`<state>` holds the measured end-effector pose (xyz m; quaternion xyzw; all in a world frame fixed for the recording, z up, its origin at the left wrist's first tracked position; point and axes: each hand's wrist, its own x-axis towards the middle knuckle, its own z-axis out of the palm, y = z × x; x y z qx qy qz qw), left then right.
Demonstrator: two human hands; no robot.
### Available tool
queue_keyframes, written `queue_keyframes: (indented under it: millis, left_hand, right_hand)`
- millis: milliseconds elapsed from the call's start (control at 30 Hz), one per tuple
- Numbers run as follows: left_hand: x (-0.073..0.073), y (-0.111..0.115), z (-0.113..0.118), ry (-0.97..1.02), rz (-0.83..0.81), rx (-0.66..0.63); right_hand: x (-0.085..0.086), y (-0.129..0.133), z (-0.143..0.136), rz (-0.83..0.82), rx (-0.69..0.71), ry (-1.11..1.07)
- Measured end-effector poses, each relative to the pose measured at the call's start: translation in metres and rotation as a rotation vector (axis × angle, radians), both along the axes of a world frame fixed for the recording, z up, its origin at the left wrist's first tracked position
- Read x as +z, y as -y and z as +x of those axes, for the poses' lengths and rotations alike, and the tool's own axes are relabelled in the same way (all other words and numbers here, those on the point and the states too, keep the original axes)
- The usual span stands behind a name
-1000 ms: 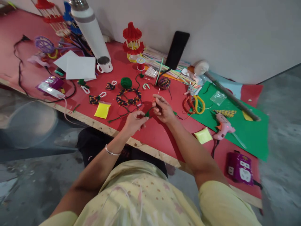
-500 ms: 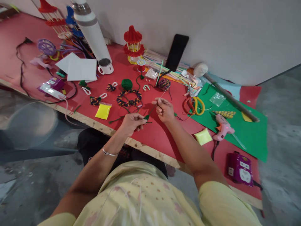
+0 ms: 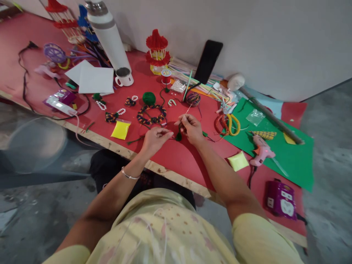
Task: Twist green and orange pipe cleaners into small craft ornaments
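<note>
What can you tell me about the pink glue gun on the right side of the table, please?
The pink glue gun looks like plastic, with an orange trigger and a small red light glowing on its body. It lies on its side over the edge of the green sheet, its front end by the yellow checked piece. A clear stick shows at its rear, and a dark cord runs from the handle. Neither hand touches it.

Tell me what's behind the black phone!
Behind the phone, you can see the pale wall, and thin colourful sticks poke out on both sides. Anything right behind it is covered.
</note>
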<state>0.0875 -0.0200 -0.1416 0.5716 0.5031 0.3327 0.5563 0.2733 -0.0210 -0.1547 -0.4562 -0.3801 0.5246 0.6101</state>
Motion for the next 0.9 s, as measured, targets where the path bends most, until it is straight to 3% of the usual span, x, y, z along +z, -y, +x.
queue_keyframes:
  millis: [67,233,467,633,733,900]
  left_hand:
    - [-0.005,-0.010,0.009,-0.033,0.160,0.011]
    - [-0.014,-0.028,0.030,0.029,0.217,-0.064]
    - [-0.004,-0.030,0.026,0.183,-0.071,-0.076]
    - [-0.002,-0.030,0.026,0.214,-0.091,-0.068]
    - [0.002,-0.033,0.024,0.370,-0.224,-0.050]
    - [0.007,-0.040,0.015,0.596,-0.458,-0.232]
  right_hand:
    - [0.001,0.001,-0.001,-0.008,0.007,0.035]
    - [0.002,0.002,0.000,0.002,-0.007,0.070]
    - [0.000,-0.003,0.001,-0.001,-0.022,0.059]
    - [0.004,-0.002,0.002,-0.066,0.114,0.008]
    - [0.007,-0.001,0.004,-0.099,0.173,0.031]
    - [0.006,-0.002,0.001,-0.076,0.145,0.087]
